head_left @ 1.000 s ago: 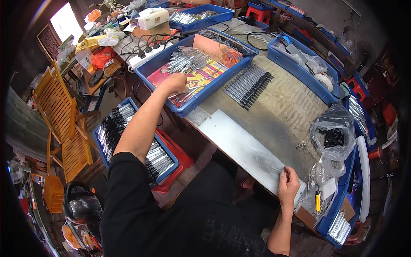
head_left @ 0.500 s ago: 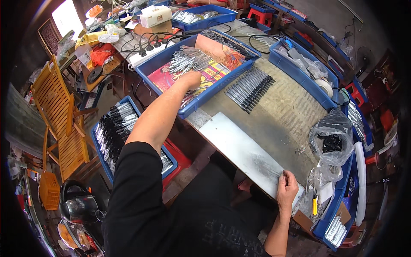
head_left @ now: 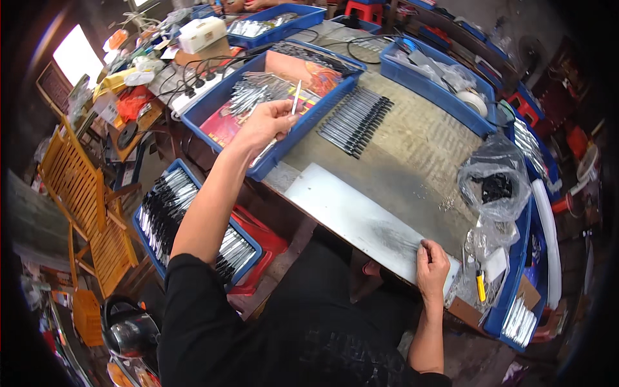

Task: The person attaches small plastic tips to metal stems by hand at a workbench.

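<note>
My left hand (head_left: 267, 121) is raised over the near side of a blue tray (head_left: 284, 145), its fingers closed on a thin silvery pen refill (head_left: 296, 97). The refill stands up from the fingertips. Loose silvery refills (head_left: 255, 90) lie in the tray on red and yellow printed sheets. My right hand (head_left: 432, 267) rests at the right end of a white board (head_left: 342, 200) on the table's near edge. Its fingers are curled together; whatever may be between them is hidden. A row of black-gripped pens (head_left: 356, 122) lies on the table beside the tray.
Below left, a blue tray of pens (head_left: 187, 206) rests on a red stool (head_left: 261, 248). A plastic bag with black parts (head_left: 493, 184) and a yellow-handled tool (head_left: 481, 286) are at the right. Another blue tray (head_left: 438, 84) stands at the back right, a wooden chair (head_left: 90, 193) at the left.
My left hand has come up from the tray's inside toward its near side, now with a refill showing in the fingers. My right hand stays at the board. The whole view has shifted slightly.
</note>
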{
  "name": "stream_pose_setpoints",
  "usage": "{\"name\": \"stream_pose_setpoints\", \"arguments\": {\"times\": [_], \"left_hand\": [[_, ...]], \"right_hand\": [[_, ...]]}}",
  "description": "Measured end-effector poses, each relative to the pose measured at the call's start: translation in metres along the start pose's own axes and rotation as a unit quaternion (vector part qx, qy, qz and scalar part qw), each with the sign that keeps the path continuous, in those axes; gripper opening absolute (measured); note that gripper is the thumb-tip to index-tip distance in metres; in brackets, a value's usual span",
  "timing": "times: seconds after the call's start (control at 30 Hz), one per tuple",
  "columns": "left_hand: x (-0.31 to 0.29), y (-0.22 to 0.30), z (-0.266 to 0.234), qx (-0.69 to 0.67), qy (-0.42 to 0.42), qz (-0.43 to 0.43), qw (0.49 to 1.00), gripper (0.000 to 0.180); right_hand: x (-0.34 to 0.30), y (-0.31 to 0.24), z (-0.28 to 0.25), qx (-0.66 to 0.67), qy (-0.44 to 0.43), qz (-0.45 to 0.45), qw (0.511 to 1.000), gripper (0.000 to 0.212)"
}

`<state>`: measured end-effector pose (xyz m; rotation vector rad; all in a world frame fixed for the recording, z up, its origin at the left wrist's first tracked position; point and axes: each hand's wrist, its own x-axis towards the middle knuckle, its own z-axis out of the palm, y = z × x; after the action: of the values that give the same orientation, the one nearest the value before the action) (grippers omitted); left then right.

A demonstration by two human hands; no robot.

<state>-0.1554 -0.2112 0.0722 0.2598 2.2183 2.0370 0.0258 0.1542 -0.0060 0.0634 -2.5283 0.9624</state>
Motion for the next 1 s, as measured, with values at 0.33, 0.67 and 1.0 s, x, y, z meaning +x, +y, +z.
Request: {"name": "stream_pose_setpoints", "arguments": {"times": [0.33,0.67,1.0], "left_hand": [[-0.048,-0.003,0.103,-0.181,-0.126,-0.044,0.974,0.017],[-0.085,-0.031,0.197,-0.265,-0.128,-0.124,0.948,0.015],[-0.106,-0.043,0.215,-0.295,-0.17,-0.086,0.936,0.015]], "right_hand": [[0.0,-0.011,-0.001,0.138,0.025,0.054,0.989,0.01],[-0.004,-0.046,0.009,0.335,-0.117,0.125,0.926,0.017],[-0.017,-0.046,-0.003,0.316,-0.128,0.121,0.932,0.018]]}}
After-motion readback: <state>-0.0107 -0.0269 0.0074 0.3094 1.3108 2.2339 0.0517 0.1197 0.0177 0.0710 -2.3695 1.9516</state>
